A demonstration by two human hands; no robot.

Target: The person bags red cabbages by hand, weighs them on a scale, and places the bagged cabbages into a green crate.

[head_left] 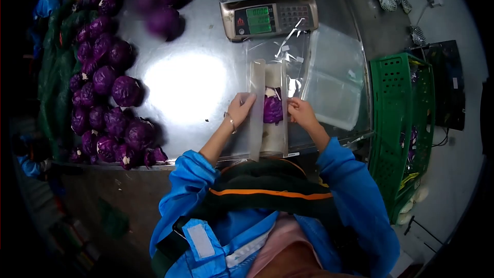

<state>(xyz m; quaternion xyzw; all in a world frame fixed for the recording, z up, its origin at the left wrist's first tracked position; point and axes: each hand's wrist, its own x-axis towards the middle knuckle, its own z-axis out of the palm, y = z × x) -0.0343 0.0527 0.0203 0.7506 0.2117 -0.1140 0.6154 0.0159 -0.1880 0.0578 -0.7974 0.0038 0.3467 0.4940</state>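
A piece of purple cabbage point(272, 109) with a pale cut stem lies in a long, pale, open-topped trough point(257, 139) near the table's front edge. My left hand point(241, 109) is at the trough's left wall, thumb and fingers curled against it; what the fingers grip is hard to see. On the other side, my right hand point(302, 113) has its fingers pinched together beside the right wall, and what they hold cannot be made out. Clear plastic film point(288, 46) spreads around the trough's far end, glossy with reflections.
A digital scale point(268, 20) stands beyond the trough. Flat clear plastic bags point(334, 80) are stacked to the right. Many whole purple cabbages point(127, 91) crowd the table's left side by green netting point(56, 72). A green crate point(388, 103) stands right of the metal table point(206, 134).
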